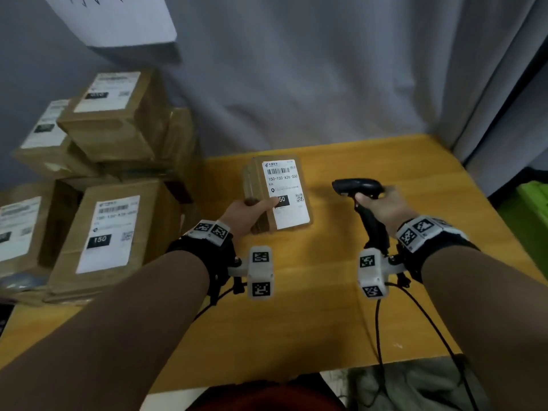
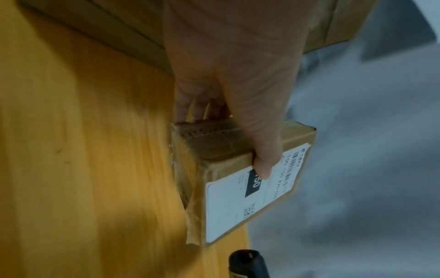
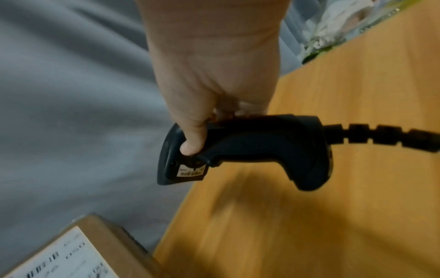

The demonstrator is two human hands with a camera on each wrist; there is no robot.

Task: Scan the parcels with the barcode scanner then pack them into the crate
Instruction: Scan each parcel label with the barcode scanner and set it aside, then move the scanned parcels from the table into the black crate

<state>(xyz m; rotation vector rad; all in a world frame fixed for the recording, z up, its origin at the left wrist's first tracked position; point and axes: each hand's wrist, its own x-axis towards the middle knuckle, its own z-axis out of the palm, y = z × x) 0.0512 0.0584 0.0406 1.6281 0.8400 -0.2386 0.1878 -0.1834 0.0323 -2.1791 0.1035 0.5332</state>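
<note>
A small cardboard parcel with a white shipping label facing up is above the yellow table. My left hand grips its near left edge, thumb on the label and fingers underneath. The left wrist view shows the same parcel with my thumb pressed on the label. My right hand holds a black barcode scanner by its handle, its head pointing left toward the parcel. The right wrist view shows the scanner in my curled fingers and a corner of the parcel.
A pile of labelled cardboard parcels fills the left side of the table. Grey curtain hangs behind. A green object lies beyond the table's right edge. The scanner's black cable trails toward me.
</note>
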